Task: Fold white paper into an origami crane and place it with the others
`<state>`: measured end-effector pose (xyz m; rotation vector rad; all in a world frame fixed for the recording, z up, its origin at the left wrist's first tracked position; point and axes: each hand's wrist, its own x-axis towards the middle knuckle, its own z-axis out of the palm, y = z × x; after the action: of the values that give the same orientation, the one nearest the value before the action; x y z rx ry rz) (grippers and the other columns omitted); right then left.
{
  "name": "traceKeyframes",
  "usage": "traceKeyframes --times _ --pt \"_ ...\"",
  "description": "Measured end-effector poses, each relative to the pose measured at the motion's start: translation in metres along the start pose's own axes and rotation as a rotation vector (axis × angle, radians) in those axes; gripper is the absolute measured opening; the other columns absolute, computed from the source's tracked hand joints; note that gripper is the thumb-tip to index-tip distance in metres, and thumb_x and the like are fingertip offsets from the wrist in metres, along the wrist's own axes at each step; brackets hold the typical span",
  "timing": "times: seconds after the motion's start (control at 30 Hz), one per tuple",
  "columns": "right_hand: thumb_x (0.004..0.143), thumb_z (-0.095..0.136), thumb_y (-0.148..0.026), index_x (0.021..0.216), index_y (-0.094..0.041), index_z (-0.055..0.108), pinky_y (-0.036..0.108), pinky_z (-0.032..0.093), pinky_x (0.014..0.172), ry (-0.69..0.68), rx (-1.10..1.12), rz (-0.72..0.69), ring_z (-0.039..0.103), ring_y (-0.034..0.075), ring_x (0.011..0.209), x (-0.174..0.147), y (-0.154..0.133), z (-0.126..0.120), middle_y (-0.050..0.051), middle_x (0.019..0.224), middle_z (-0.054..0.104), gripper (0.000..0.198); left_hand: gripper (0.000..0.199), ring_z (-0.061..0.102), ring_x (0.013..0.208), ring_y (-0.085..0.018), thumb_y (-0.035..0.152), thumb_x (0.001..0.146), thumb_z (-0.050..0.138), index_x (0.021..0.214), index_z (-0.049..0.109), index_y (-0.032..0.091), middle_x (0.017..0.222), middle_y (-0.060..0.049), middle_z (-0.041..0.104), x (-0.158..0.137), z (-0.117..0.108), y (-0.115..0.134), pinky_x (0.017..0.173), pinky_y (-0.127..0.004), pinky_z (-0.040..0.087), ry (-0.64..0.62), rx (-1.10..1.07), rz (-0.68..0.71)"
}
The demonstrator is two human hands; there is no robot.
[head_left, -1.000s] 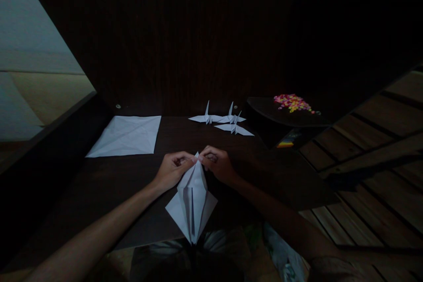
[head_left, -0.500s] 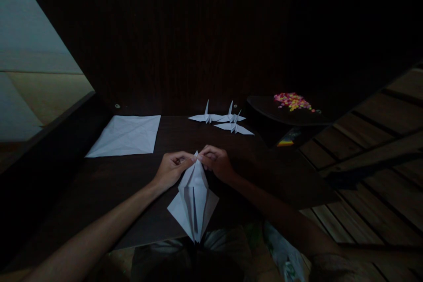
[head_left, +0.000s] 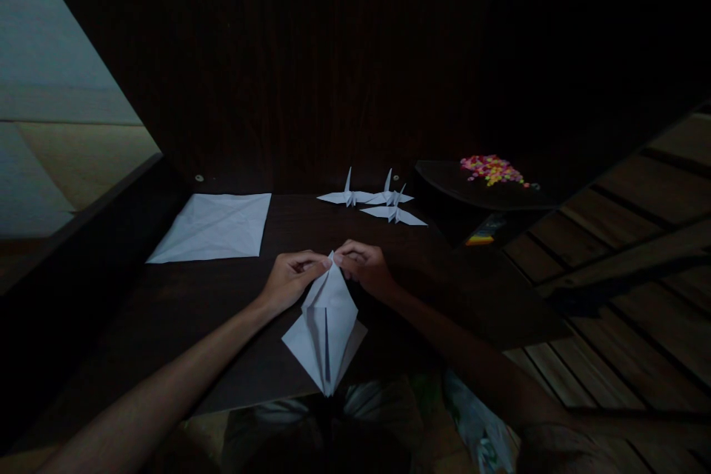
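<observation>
A partly folded white origami paper [head_left: 333, 304] lies near the front edge of the dark desk, its upper layer raised into a long diamond over a square lower part. Its far tip is pinched between both hands. My left hand [head_left: 292, 278] grips the left side of that tip with thumb and fingers closed. On the right side, my right hand [head_left: 365, 269] holds it the same way, its thumb close to the left one. A dark slit runs down the middle of the paper's near half.
Folded paper cranes [head_left: 393, 215] stand at the back of the desk [head_left: 183, 326]. A creased white paper sheet [head_left: 216, 226] lies back left. Small pink and yellow pieces [head_left: 494, 170] are heaped on a dark shelf [head_left: 472, 196] at right. A side board [head_left: 83, 237] borders the left.
The paper's raised layer has spread wider and flatter on its right side, and its near point has risen slightly. Both hands keep hold of the far tip, almost unmoved.
</observation>
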<state>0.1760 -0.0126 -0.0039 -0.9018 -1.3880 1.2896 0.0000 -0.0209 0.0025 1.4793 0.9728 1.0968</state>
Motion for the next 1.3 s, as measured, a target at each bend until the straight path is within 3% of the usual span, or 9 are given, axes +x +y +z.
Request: traceKeyframes --times 0.17,0.53,0.8,0.97,1.3 --pt "0.069 0.069 -0.035 0.072 -0.017 0.064 0.020 0.033 0.042 0.002 -0.017 0.013 0.045 0.006 0.047 0.003 -0.002 0.001 -0.002 0.062 0.058 0.019 0.020 0.057 0.066 -0.014 0.034 0.074 0.069 0.077 0.076 0.015 0.072 -0.004 0.066 0.004 -0.001 -0.002 0.059 -0.023 0.044 -0.018 0.038 0.062" --pt "0.070 0.068 -0.035 0.072 -0.016 0.062 0.020 0.035 0.045 -0.016 -0.039 -0.055 0.046 0.007 0.049 0.016 0.011 -0.002 -0.002 0.064 0.058 0.020 0.025 0.063 0.071 -0.018 0.038 0.074 0.067 0.073 0.073 0.014 0.076 -0.005 0.072 0.010 -0.001 -0.003 0.068 -0.026 0.048 0.052 0.071 0.033" --pt "0.069 0.068 -0.038 0.069 -0.017 0.061 0.021 0.035 0.046 -0.007 -0.058 -0.092 0.045 0.007 0.048 0.017 0.010 0.000 -0.002 0.061 0.057 0.022 0.025 0.057 0.060 -0.014 0.038 0.071 0.069 0.074 0.071 0.013 0.068 -0.003 0.068 0.013 -0.001 -0.007 0.057 -0.023 0.045 0.096 0.100 0.051" --pt "0.069 0.068 -0.038 0.067 -0.017 0.060 0.021 0.035 0.046 -0.013 -0.050 -0.105 0.045 0.007 0.049 0.021 0.009 0.003 -0.003 0.060 0.055 0.022 0.021 0.055 0.061 -0.013 0.036 0.074 0.067 0.071 0.070 0.015 0.067 -0.002 0.066 0.013 -0.002 -0.006 0.057 -0.022 0.044 0.122 0.196 0.139" --pt "0.065 0.073 -0.042 0.068 -0.016 0.062 0.020 0.036 0.046 -0.082 -0.035 -0.102 0.046 0.007 0.051 0.046 -0.012 0.005 -0.002 0.063 0.056 0.028 0.028 0.058 0.066 -0.015 0.041 0.073 0.069 0.076 0.071 0.014 0.072 -0.003 0.068 0.031 -0.019 0.008 0.064 -0.025 0.046 0.086 0.143 0.124"
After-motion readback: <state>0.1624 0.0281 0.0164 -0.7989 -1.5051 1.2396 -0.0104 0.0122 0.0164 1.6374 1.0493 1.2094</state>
